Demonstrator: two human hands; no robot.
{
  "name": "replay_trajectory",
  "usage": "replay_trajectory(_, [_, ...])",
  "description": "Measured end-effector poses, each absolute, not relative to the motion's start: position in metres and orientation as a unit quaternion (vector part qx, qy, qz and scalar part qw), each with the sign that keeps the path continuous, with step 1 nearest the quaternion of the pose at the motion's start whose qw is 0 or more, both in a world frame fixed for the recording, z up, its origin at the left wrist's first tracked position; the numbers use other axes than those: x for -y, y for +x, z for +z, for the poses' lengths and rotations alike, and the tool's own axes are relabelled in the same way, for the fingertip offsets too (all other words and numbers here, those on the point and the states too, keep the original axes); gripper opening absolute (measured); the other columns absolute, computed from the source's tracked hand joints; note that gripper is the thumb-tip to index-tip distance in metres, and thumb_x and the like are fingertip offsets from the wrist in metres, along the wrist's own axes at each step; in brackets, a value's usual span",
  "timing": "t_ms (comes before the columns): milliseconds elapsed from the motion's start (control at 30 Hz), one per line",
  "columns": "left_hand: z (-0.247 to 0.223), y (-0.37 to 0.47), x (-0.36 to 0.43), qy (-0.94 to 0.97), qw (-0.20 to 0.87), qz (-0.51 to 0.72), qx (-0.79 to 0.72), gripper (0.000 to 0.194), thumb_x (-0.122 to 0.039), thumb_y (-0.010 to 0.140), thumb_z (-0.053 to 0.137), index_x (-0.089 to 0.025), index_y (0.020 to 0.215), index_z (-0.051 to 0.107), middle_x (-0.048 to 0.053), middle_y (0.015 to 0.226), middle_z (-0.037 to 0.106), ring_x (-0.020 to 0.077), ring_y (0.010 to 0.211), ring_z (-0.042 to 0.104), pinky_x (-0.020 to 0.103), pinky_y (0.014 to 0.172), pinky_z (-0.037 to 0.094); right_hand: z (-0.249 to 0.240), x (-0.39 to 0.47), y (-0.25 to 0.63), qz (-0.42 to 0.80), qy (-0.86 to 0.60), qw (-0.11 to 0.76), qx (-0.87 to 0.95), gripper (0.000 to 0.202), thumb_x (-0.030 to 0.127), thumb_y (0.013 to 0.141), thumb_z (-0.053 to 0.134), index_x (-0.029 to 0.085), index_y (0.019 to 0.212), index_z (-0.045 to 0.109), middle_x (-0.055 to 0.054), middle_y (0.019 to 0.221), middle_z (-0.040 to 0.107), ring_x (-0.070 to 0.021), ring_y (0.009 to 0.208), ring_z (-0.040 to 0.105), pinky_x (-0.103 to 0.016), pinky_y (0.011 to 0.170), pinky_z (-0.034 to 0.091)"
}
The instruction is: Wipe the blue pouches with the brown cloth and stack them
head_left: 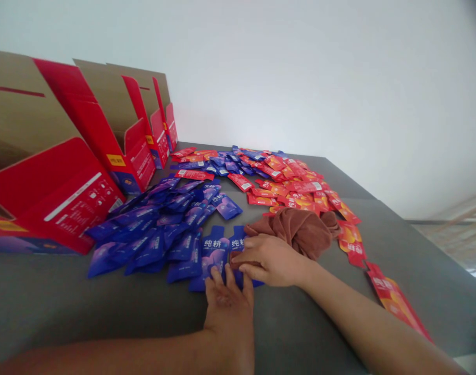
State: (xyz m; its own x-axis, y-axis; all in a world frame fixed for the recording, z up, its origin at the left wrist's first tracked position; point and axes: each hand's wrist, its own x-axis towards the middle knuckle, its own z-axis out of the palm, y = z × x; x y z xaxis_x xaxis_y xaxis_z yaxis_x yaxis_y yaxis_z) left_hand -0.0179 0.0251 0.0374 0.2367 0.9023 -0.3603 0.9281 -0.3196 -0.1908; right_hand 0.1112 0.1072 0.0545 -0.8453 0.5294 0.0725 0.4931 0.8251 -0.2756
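Two blue packets with white print lie flat near the front of the grey table, side by side. My left hand (227,299) rests with spread fingertips on the lower part of the left blue packet (211,255) and the edge of its neighbour. My right hand (271,259) presses a fold of brown cloth (296,229) against the right blue packet (238,237), its fingers closed on the fold. Most of the cloth lies bunched beyond that hand. The right packet's lower part is largely covered by my hands.
A heap of blue packets (155,224) lies left of my hands. Red packets (296,179) are spread at the back and right, mixed with blue ones. One red packet (396,302) lies near the right arm. Open red cartons (77,203) line the left side; a white wall (280,78) stands behind.
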Motion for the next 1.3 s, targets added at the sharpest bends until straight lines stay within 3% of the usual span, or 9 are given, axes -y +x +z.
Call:
replay_trajectory(200, [0.033,-0.018,-0.025,0.785,0.012,-0.204,-0.585,0.084,-0.013,0.062,0.065,-0.022,0.136,0.027,0.022,0.138,0.036,0.0425,0.123,0.034,0.055,0.096,0.037,0.041,-0.14,0.129,0.084,-0.363,0.078,0.925,0.034,0.031,0.091,0.041,0.021,0.119,0.058,-0.007,0.089,0.061,-0.0163,0.081,0.053,-0.026,0.071,0.037])
replay_trajectory(533, [0.032,-0.017,-0.025,0.782,0.021,-0.208,-0.588,0.081,-0.013,0.06,0.068,-0.021,0.134,0.035,0.023,0.138,0.036,0.043,0.123,0.033,0.055,0.098,0.034,0.055,-0.102,0.107,0.109,-0.264,0.067,0.956,0.027,0.031,0.091,0.042,0.022,0.103,0.064,-0.004,0.084,0.062,-0.0162,0.078,0.053,-0.028,0.072,0.035])
replay_trajectory(667, [0.029,-0.018,-0.025,0.782,0.01,-0.204,-0.588,0.091,-0.015,0.058,0.071,-0.02,0.137,0.026,0.024,0.138,0.035,0.0443,0.122,0.034,0.056,0.097,0.035,0.046,-0.122,0.117,0.097,-0.317,0.09,0.939,0.031,0.031,0.092,0.04,0.021,0.113,0.061,-0.006,0.091,0.063,-0.0157,0.08,0.054,-0.026,0.07,0.036])
replay_trajectory(833, [0.032,-0.018,-0.024,0.786,0.012,-0.197,-0.586,0.086,-0.014,0.061,0.068,-0.02,0.137,0.026,0.024,0.138,0.036,0.0433,0.122,0.034,0.053,0.097,0.036,0.039,-0.141,0.13,0.072,-0.367,0.078,0.924,0.033,0.032,0.091,0.042,0.02,0.116,0.06,-0.007,0.088,0.063,-0.0157,0.077,0.054,-0.026,0.07,0.037])
replay_trajectory(1100, [0.038,-0.02,-0.021,0.792,-0.004,-0.195,-0.579,0.068,-0.015,0.069,0.062,-0.02,0.133,0.037,0.023,0.134,0.043,0.04,0.12,0.04,0.053,0.095,0.038,0.053,-0.104,0.107,0.127,-0.266,0.071,0.953,0.027,0.029,0.091,0.042,0.021,0.104,0.064,-0.004,0.084,0.063,-0.0161,0.078,0.054,-0.027,0.072,0.037])
replay_trajectory(1300, [0.032,-0.018,-0.023,0.787,-0.008,-0.179,-0.59,0.073,-0.013,0.069,0.062,-0.02,0.135,0.031,0.024,0.135,0.041,0.0406,0.12,0.04,0.054,0.095,0.037,0.041,-0.132,0.124,0.097,-0.346,0.096,0.928,0.032,0.03,0.092,0.041,0.02,0.115,0.061,-0.006,0.091,0.064,-0.0156,0.08,0.054,-0.026,0.071,0.038])
